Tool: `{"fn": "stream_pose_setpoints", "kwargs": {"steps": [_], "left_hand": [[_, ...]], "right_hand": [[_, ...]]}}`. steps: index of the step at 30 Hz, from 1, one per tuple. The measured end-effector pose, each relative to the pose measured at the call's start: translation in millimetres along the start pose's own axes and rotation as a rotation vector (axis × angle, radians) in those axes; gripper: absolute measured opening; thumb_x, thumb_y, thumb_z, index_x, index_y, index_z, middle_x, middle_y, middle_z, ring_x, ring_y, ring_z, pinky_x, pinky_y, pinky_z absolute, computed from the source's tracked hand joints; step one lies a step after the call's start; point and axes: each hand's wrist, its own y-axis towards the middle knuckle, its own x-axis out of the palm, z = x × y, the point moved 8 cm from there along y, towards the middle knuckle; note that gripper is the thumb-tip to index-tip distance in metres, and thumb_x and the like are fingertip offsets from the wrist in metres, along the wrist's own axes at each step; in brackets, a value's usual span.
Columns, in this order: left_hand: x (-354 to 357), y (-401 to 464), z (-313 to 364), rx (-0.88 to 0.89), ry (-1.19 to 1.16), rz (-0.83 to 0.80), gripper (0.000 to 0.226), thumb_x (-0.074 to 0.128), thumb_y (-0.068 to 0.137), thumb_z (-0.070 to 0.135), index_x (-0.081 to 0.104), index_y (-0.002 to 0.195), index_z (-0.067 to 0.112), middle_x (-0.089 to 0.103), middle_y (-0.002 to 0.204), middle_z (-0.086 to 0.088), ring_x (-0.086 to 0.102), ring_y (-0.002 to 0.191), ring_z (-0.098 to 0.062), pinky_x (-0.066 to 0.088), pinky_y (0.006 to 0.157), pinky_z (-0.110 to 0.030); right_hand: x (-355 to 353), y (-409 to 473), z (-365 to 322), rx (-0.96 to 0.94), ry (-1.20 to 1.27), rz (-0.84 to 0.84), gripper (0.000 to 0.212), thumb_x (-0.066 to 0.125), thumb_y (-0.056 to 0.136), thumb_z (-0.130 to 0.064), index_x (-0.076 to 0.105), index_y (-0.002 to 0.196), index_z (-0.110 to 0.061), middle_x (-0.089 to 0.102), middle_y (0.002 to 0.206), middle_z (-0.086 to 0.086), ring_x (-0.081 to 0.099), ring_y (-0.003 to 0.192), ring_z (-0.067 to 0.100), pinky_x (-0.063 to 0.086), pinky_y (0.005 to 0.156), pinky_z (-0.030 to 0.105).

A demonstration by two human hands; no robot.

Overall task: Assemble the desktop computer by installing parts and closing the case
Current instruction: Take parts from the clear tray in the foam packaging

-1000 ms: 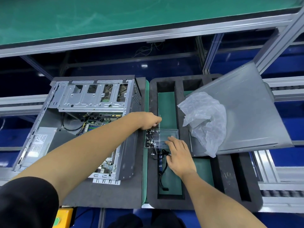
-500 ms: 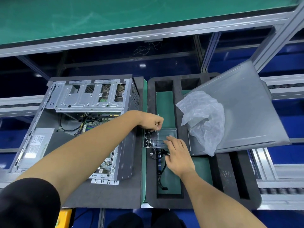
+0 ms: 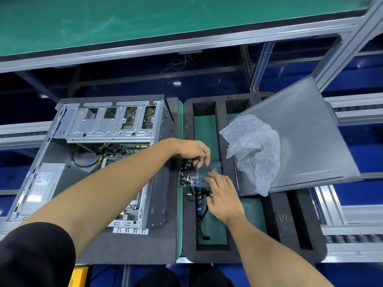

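The open computer case lies on its side at the left, with the motherboard and power supply showing inside. Right of it, a clear plastic box with several dark screws sits in the black foam tray. My left hand reaches across the case, its fingers curled down with the tips over the box's far left part; a pinched screw is not visible. The straight fingers of my right hand press on the near right edge of the box. A black and blue cable lies under and beside that hand.
The grey side panel leans tilted over the tray's right half, with a crumpled clear plastic bag on it. The case stands on a grey foam mat. Aluminium frame rails and roller tracks run behind and to the right.
My left hand has uncurled from a fist at the box's far edge and dipped its fingers toward the screws. My right hand has stayed on the box.
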Motion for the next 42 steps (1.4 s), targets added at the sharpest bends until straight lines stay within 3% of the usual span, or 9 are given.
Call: {"fn": "stream_pose_setpoints", "kwargs": {"steps": [3,6,11,15,21,26,32,38,42], "left_hand": [[-3.9,-1.9,2.9,0.044,0.082,-0.013,0.015,0.051,0.092,0.007,0.066,0.088,0.008,0.055,0.065,0.002,0.043,0.058,-0.011,0.034,0.056,-0.024],[-12.2,-3.7,-2.9,0.024,0.405,-0.023,0.009,0.07,0.09,0.017,0.067,0.096,0.012,0.057,0.066,0.012,0.048,0.06,-0.005,0.041,0.065,-0.027],[-13.4,-7.4,-2.8,0.061,1.018,-0.042,0.02,0.079,0.086,0.033,0.07,0.104,0.03,0.068,0.101,0.01,0.057,0.093,-0.013,0.038,0.071,-0.028],[1.9,-2.0,-4.8,0.093,1.154,-0.093,0.023,0.081,0.082,0.033,0.069,0.102,0.031,0.06,0.092,0.01,0.056,0.086,-0.016,0.041,0.069,-0.03],[19.4,1.8,-3.9,0.11,1.314,-0.193,0.022,0.083,0.08,0.025,0.072,0.1,0.024,0.071,0.098,0.005,0.065,0.092,-0.022,0.055,0.077,-0.036],[23.0,5.8,-10.2,0.09,1.359,-0.223,0.018,0.079,0.085,0.026,0.071,0.101,0.022,0.071,0.101,0.002,0.064,0.093,-0.023,0.056,0.08,-0.038],[21.0,6.4,-17.0,0.087,1.208,-0.205,0.016,0.074,0.09,0.028,0.068,0.101,0.019,0.068,0.102,0.003,0.059,0.091,-0.018,0.048,0.076,-0.034],[16.2,8.8,-23.1,0.065,0.987,-0.184,0.016,0.066,0.096,0.022,0.066,0.103,0.008,0.061,0.088,0.002,0.049,0.078,-0.015,0.029,0.054,-0.017],[-3.4,1.1,-16.9,-0.027,0.718,-0.044,0.018,0.049,0.099,0.023,0.053,0.091,0.008,0.05,0.083,-0.011,0.04,0.073,-0.024,0.031,0.06,-0.033]], "right_hand": [[-0.8,-0.5,-0.7,-0.001,0.004,-0.001,0.056,0.04,0.076,-0.027,0.051,0.13,-0.018,0.045,0.14,-0.001,0.043,0.132,0.02,0.027,0.118,0.037],[-1.5,0.2,-1.3,0.003,0.004,0.002,0.056,0.039,0.075,-0.026,0.051,0.129,-0.018,0.046,0.139,-0.001,0.044,0.131,0.021,0.025,0.118,0.036],[-0.2,0.3,-0.2,0.003,-0.007,-0.003,0.056,0.039,0.075,-0.027,0.049,0.129,-0.02,0.045,0.139,-0.002,0.044,0.129,0.02,0.024,0.118,0.036],[0.0,0.1,-0.2,0.007,-0.009,-0.003,0.057,0.039,0.074,-0.027,0.049,0.129,-0.02,0.045,0.138,-0.002,0.044,0.128,0.02,0.023,0.118,0.033],[-0.4,0.1,-0.2,0.011,-0.01,-0.011,0.058,0.039,0.073,-0.027,0.049,0.13,-0.02,0.045,0.139,-0.002,0.044,0.13,0.02,0.021,0.119,0.033],[-1.4,-0.1,-0.7,0.008,-0.009,-0.009,0.059,0.039,0.074,-0.026,0.051,0.131,-0.018,0.046,0.141,-0.001,0.044,0.131,0.021,0.022,0.12,0.034],[-1.3,-0.3,-0.6,0.014,-0.01,-0.013,0.058,0.042,0.074,-0.026,0.051,0.131,-0.018,0.046,0.141,-0.001,0.044,0.131,0.021,0.021,0.12,0.034],[-0.4,-0.1,-0.2,0.014,-0.004,-0.016,0.059,0.041,0.075,-0.027,0.052,0.132,-0.018,0.046,0.141,-0.001,0.043,0.131,0.021,0.021,0.12,0.034],[-0.7,-0.2,0.3,0.016,-0.008,-0.019,0.059,0.041,0.075,-0.028,0.053,0.132,-0.018,0.046,0.141,-0.001,0.043,0.131,0.02,0.019,0.12,0.033]]}}
